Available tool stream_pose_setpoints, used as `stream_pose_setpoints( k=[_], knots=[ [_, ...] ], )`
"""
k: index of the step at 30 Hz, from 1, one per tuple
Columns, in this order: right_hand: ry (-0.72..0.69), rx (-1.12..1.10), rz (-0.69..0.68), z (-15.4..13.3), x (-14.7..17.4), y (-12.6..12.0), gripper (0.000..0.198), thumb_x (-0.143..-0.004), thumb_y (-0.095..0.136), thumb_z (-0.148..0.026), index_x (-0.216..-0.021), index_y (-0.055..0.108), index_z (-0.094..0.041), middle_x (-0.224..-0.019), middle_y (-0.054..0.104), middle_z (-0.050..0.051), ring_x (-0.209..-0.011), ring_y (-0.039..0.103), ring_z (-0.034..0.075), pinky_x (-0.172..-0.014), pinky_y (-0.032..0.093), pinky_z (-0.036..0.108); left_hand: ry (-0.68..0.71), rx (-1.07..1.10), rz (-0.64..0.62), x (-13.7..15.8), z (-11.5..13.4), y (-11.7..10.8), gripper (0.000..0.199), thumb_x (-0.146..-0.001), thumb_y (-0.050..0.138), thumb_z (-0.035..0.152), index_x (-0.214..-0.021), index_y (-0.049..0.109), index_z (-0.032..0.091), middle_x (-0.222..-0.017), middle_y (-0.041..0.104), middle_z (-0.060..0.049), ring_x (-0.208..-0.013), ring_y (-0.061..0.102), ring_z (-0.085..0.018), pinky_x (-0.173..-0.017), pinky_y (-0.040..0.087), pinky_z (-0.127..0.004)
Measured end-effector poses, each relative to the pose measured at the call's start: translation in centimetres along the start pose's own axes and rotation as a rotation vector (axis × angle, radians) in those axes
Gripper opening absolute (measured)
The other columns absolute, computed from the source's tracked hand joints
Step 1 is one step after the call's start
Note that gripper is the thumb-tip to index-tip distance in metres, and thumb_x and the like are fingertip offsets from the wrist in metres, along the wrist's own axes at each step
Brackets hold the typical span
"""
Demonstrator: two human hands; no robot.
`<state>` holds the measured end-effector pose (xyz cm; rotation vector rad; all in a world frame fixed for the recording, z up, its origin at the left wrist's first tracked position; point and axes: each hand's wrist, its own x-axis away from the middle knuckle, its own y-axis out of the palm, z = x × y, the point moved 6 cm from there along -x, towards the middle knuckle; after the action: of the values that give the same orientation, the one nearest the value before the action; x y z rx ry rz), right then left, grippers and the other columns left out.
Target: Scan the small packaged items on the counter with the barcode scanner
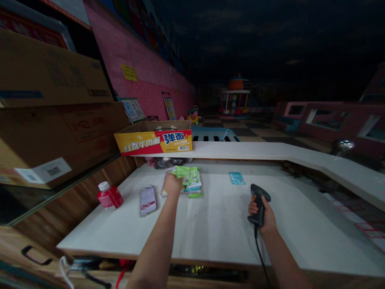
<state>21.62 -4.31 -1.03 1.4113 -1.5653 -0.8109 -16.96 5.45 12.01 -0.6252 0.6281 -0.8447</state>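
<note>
My left hand [173, 184] is at the pile of small packets, its fingers closed on a green packet [182, 171]; the fingertips are mostly hidden. Under and beside it lie more green and blue-white packets [194, 186], stacked loosely on the white desk [216, 224]. My right hand [266, 214] wraps round the handle of a black barcode scanner [258, 206], held above the desk with its cable [260, 251] hanging down over the front edge. A single blue packet [237, 178] lies flat on the desk, between the pile and the scanner and farther back.
A phone [147, 200] and a red bottle with a white cap [110, 196] stand left of my left hand. An open noodle carton [156, 138] sits on the raised ledge [240, 150] behind. Large cardboard boxes [57, 120] are stacked at the left. Cables hang below the desk front.
</note>
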Motion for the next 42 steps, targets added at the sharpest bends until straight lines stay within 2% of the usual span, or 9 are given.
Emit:
stream_pose_setpoints(
  k=[4,7,10,14,19,23,29,35,42],
  knots=[
    [0.004,-0.014,-0.001,0.0,0.0,0.5,0.034,-0.070,0.079,-0.036,-0.088,0.056,-0.017,-0.061,0.046,-0.006,-0.046,0.044,0.006,-0.039,0.042,0.015,-0.051,0.523,-0.063,0.2,0.0,1.4,0.031,-0.058,0.078,0.034,-0.078,0.067,0.013,-0.067,0.068,-0.004,-0.070,0.067,-0.023,-0.062,0.052,-0.031],
    [-0.027,0.041,-0.007,-0.1,-0.1,0.9,0.034,-0.071,0.078,-0.039,-0.086,0.055,-0.018,-0.060,0.046,-0.006,-0.046,0.045,0.007,-0.039,0.042,0.016,-0.035,0.917,-0.292,3.1,1.4,4.6,0.040,-0.054,0.080,0.042,-0.074,0.065,0.012,-0.061,0.064,0.000,-0.056,0.062,-0.015,-0.055,0.054,-0.029],
    [-0.054,0.076,0.009,-0.1,-0.1,1.0,0.035,-0.072,0.076,-0.043,-0.086,0.055,-0.019,-0.059,0.046,-0.007,-0.044,0.043,0.006,-0.037,0.040,0.016,-0.002,1.031,-0.493,7.2,2.5,7.9,0.043,-0.052,0.081,0.043,-0.078,0.062,0.013,-0.067,0.066,0.000,-0.059,0.063,-0.014,-0.055,0.057,-0.031],
    [-0.075,0.141,0.029,-0.1,0.0,1.3,0.038,-0.073,0.075,-0.049,-0.085,0.053,-0.020,-0.057,0.046,-0.008,-0.042,0.042,0.005,-0.037,0.038,0.014,0.050,1.016,-0.634,10.9,2.8,11.3,0.038,-0.063,0.074,0.039,-0.090,0.057,0.017,-0.084,0.072,-0.004,-0.073,0.069,-0.019,-0.057,0.059,-0.032],
    [-0.098,0.299,0.159,0.5,0.6,1.9,0.039,-0.075,0.073,-0.052,-0.083,0.054,-0.019,-0.053,0.050,-0.007,-0.039,0.045,0.006,-0.036,0.037,0.014,0.128,0.932,-0.589,11.9,1.7,13.2,0.028,-0.073,0.062,0.036,-0.093,0.053,0.019,-0.093,0.071,-0.007,-0.080,0.070,-0.021,-0.061,0.060,-0.033],
    [-0.063,0.515,0.247,2.2,1.7,2.5,0.039,-0.074,0.074,-0.050,-0.082,0.056,-0.017,-0.050,0.054,-0.005,-0.034,0.046,0.007,-0.031,0.036,0.016,0.196,0.891,-0.545,11.9,1.0,13.5,0.028,-0.075,0.060,0.039,-0.092,0.053,0.018,-0.088,0.069,-0.007,-0.075,0.068,-0.020,-0.059,0.060,-0.033],
    [-0.067,0.863,0.165,4.8,5.2,3.8,0.043,-0.074,0.071,-0.055,-0.092,0.058,-0.019,-0.049,0.055,-0.006,-0.033,0.046,0.009,-0.029,0.033,0.017,0.210,0.882,-0.505,11.8,1.0,13.2,0.030,-0.077,0.058,0.045,-0.091,0.054,0.018,-0.088,0.070,-0.007,-0.073,0.069,-0.020,-0.058,0.060,-0.032],
    [-0.021,0.949,0.149,5.4,8.0,4.5,0.044,-0.073,0.068,-0.060,-0.087,0.054,-0.021,-0.049,0.054,-0.007,-0.033,0.046,0.009,-0.030,0.032,0.018,0.177,0.828,-0.500,11.8,1.0,13.2,0.025,-0.077,0.055,0.041,-0.089,0.052,0.019,-0.085,0.068,-0.005,-0.070,0.068,-0.018,-0.055,0.059,-0.030],
    [-0.020,0.950,0.172,4.8,8.8,4.5,0.043,-0.072,0.069,-0.059,-0.086,0.054,-0.021,-0.050,0.054,-0.008,-0.033,0.046,0.009,-0.030,0.032,0.019,0.188,0.772,-0.448,11.8,1.1,12.5,0.013,-0.076,0.054,0.029,-0.081,0.053,0.018,-0.081,0.064,-0.004,-0.068,0.064,-0.016,-0.055,0.059,-0.029]
  ],
)
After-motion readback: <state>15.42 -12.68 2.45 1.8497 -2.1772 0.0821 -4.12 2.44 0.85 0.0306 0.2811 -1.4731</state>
